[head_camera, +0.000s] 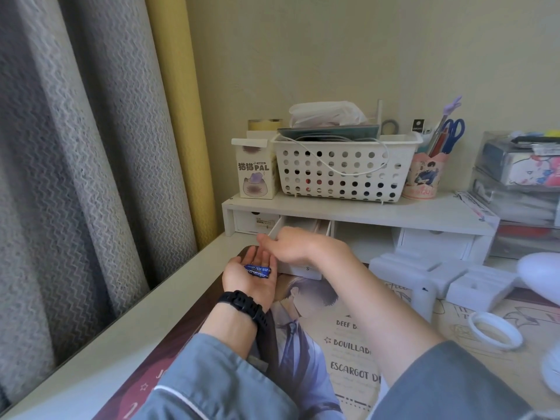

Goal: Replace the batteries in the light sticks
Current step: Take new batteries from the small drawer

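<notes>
The left hand lay palm up and spread flat over the desk mat, a black watch on its wrist, with blue batteries resting in the palm. The right hand reached across just above it, fingers loosely curled at the pulled-out white drawer under the desk shelf; whether it pinched anything could not be told.

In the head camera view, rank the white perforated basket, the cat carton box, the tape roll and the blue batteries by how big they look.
Largest to smallest:
1. white perforated basket
2. cat carton box
3. tape roll, nearer the camera, so unsure
4. blue batteries
</notes>
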Available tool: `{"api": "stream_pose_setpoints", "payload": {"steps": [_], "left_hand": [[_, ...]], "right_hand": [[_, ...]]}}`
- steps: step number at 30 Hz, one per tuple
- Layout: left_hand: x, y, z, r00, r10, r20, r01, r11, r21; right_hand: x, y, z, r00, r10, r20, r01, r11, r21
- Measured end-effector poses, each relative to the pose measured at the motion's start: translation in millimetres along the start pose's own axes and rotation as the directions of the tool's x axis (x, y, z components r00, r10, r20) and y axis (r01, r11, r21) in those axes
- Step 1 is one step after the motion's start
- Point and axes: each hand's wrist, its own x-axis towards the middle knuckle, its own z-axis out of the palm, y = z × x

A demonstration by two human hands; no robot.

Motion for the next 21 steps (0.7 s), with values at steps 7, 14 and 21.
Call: {"api": "stream_pose_setpoints", "payload": {"steps": [7, 14, 21], "left_hand": [[-7, -3, 1, 0.999, -0.03, 0.022, 0.029, 0.999, 0.042], [-7, -7, 1, 1.0, -0.009, 0.01, 0.009, 0.999, 0.047], [-3, -6, 3, 1.0, 0.007, 0.003, -0.007, 0.999, 0.036]], "right_hand": [[0, 2, 9, 0.995, 0.04, -0.091, -0.048, 0.994, -0.094], [-4, -3, 8, 0.994, 0.048, -0.097, -0.061, 0.989, -0.137], [-6, 6, -22, 0.997, -0.065, -0.043, 0.058, 0.985, -0.162]]}}
